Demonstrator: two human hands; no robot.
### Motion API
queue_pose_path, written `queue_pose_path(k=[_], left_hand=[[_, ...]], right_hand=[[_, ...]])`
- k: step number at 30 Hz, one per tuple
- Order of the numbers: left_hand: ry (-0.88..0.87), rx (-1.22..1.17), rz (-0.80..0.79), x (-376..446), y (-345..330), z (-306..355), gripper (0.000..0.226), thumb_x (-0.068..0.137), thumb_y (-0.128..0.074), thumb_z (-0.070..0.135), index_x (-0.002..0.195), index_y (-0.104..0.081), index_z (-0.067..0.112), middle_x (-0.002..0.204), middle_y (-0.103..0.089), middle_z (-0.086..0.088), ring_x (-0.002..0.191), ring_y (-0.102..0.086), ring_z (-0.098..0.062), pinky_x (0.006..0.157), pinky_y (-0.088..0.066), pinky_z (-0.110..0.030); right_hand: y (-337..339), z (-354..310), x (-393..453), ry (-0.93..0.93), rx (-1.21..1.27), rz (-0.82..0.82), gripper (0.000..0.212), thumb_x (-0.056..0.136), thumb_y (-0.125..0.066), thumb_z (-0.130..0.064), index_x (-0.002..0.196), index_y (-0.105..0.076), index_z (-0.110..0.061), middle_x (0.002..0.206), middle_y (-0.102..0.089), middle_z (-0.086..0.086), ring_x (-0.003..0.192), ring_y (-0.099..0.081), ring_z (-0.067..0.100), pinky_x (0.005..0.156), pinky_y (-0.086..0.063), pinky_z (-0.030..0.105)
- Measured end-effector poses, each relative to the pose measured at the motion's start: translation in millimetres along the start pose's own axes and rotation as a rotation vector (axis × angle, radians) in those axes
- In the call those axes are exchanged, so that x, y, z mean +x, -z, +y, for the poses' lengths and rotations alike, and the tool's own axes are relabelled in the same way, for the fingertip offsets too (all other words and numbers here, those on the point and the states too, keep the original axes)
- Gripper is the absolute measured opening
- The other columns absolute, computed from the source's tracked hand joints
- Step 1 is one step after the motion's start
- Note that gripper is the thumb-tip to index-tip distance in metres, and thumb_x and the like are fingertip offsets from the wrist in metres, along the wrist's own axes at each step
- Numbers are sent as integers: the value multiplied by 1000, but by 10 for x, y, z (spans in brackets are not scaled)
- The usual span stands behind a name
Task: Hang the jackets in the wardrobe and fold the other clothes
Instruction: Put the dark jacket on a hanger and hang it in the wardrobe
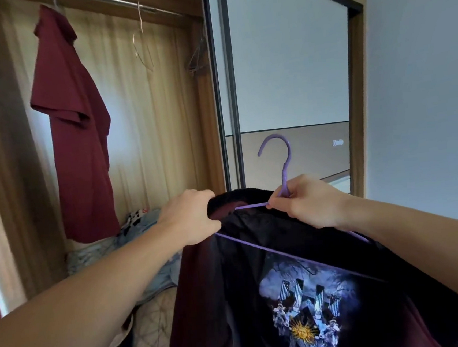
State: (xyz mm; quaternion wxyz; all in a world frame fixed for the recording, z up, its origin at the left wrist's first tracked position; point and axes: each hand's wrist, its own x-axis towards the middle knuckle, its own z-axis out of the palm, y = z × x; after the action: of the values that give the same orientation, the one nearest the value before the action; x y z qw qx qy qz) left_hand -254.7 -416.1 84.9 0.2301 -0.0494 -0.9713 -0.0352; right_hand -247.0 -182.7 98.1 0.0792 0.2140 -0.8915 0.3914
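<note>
With the left hand (190,219) gripping the jacket (289,293) collar and the right hand (309,202) pinching the hanger (284,168), seat both shoulders squarely before lifting its hook to the rail (127,1).

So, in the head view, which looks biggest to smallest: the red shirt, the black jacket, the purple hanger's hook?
1. black jacket, though being nearest the camera enlarges it
2. red shirt hanging on the rail
3. purple hanger's hook, clearly smallest
</note>
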Motion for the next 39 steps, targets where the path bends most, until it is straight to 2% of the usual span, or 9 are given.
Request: queue_pose_path(k=[3, 8, 17, 21, 27, 30, 33, 36, 39], left_hand=[[-38, -26, 37, 60, 191, 75, 6, 76, -61, 28, 75, -61, 22, 72, -58, 3, 74, -60, -24, 64, -52, -34], [-18, -188, 316, 78, 216, 374, 18, 83, -53, 17, 89, -66, 28, 77, -60, 6, 75, -59, -23, 66, -49, -31], [-57, 71, 105, 54, 73, 284, 32, 88, -52, 40, 118, -50, 29, 97, -63, 2, 91, -62, -27, 69, -49, -35], [-98, 36, 231, 124, 86, 549, 21, 92, -46, 22, 104, -62, 17, 83, -63, -9, 86, -60, -36, 67, -48, -38], [-128, 10, 290, 200, 121, 658, 29, 87, -54, 30, 115, -62, 33, 101, -67, -3, 99, -60, -32, 72, -49, -36], [-262, 183, 221, 319, 132, 621, 46, 82, -59, 47, 126, -52, 36, 120, -52, 8, 117, -46, -22, 87, -40, -36], [-346, 191, 176, 401, 87, 674, 37, 94, -47, 45, 129, -50, 33, 120, -57, 6, 114, -54, -24, 77, -41, -35], [-314, 255, 264, 500, 59, 576, 34, 98, -38, 47, 119, -53, 24, 114, -64, 1, 104, -62, -34, 70, -44, -38], [-247, 241, 302, 613, 205, 341, 36, 98, -39, 50, 110, -53, 19, 107, -66, -5, 97, -63, -38, 76, -50, -42]], right_hand=[[-67, -24, 26, -5, -76, 57, 23, 93, -59, -26, 88, -71, -7, 35, -41, -12, 31, -39, 2, 35, -25, 9], [-135, -123, 78, -23, -36, 138, 22, 92, -60, -27, 91, -70, -7, 50, -49, -6, 44, -44, 9, 45, -32, 21], [-71, -65, 56, -14, 35, 169, 24, 91, -61, -22, 87, -69, 1, 42, -40, -8, 30, -34, 5, 36, -25, 14], [-17, -35, 71, -30, 83, 165, 21, 93, -59, -19, 88, -68, -1, 33, -37, -12, 26, -33, 4, 32, -25, 14], [66, 11, 146, -40, 125, 183, 24, 94, -56, -18, 93, -68, 3, 28, -34, -12, 21, -30, 6, 29, -23, 16], [69, -4, 174, -9, 94, 154, 24, 94, -56, -18, 91, -68, 3, 39, -38, -8, 26, -33, 6, 31, -24, 16], [63, -51, 207, 44, 65, 101, 25, 94, -55, -18, 89, -67, 3, 52, -42, 0, 30, -34, 4, 34, -26, 16], [262, -96, 214, 106, 144, 14, 28, 96, -55, -24, 89, -67, 0, 68, -60, 8, 45, -50, 13, 45, -45, 23], [699, 70, 97, 236, -96, 45, 34, 88, -59, -51, 92, -70, -19, 88, -72, -5, 82, -68, 13, 83, -54, 32]])
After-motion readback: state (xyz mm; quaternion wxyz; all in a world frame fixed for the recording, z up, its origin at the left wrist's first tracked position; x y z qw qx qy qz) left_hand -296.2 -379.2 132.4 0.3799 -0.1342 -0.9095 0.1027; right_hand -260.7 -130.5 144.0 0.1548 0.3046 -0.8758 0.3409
